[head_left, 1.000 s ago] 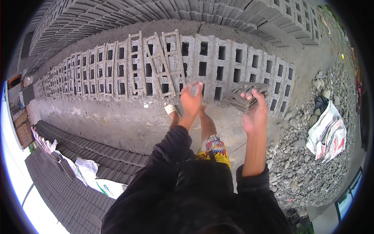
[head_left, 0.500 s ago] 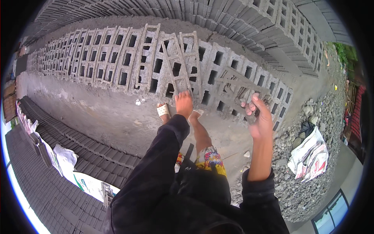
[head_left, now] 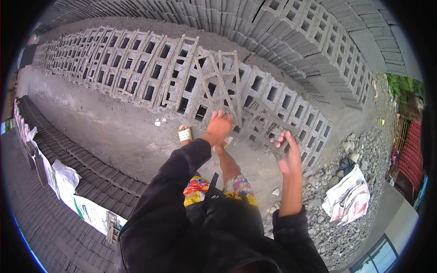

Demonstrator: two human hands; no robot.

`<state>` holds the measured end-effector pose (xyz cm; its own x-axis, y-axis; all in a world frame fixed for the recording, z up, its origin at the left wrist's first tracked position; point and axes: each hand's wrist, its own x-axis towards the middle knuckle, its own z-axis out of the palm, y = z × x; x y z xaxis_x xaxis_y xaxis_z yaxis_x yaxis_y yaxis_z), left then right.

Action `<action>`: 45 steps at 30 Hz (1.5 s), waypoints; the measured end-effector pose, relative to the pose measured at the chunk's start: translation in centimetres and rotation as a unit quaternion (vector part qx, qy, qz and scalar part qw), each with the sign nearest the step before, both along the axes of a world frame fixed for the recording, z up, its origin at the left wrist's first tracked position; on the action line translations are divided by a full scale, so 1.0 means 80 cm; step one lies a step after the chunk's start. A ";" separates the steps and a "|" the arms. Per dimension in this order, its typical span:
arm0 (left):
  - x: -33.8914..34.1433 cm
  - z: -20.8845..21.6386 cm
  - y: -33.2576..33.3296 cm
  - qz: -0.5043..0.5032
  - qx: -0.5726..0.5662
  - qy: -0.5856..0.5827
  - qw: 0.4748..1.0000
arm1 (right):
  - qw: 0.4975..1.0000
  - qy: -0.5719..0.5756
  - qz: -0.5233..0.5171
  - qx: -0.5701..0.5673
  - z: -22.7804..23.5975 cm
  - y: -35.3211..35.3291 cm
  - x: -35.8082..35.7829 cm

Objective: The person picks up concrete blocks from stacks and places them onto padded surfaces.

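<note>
My left hand (head_left: 219,125) is at the near end of a slanting, grey, ladder-like frame (head_left: 212,86), its fingers loosely stretched; whether they touch it I cannot tell. That frame lies across hollow grey concrete blocks (head_left: 272,93), overlapping a second frame (head_left: 229,68). My right hand (head_left: 289,154) is curled, palm up, around the near end of another grey frame (head_left: 268,122). Motion smears this one, and it is over the blocks to the right. My feet, one in a pale sandal (head_left: 185,133), stand close to the row.
Behind the row rises a tall stack of grey blocks (head_left: 314,59). More stacked blocks (head_left: 86,159) stand at the left, edged with white sacks (head_left: 68,179). Gravel (head_left: 318,227) with a crumpled white sack (head_left: 348,195) lies at the right.
My view has shifted slightly. My right hand has come lower and to the left with the blurred frame. The left hand's fingers look straighter, beside the slanting frame's end.
</note>
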<state>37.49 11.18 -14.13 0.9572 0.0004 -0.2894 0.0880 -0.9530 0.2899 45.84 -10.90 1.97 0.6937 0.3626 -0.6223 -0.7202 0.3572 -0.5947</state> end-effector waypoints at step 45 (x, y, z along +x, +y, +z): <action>-0.072 0.017 0.417 -0.193 0.036 0.003 0.981 | 0.941 0.011 -0.310 -0.135 0.027 0.172 -0.136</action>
<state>31.70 44.55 -12.77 0.8885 -0.3403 -0.3079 -0.2813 -0.9339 0.2207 34.95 2.88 4.12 0.7056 -0.2803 -0.6508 -0.4370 0.5509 -0.7110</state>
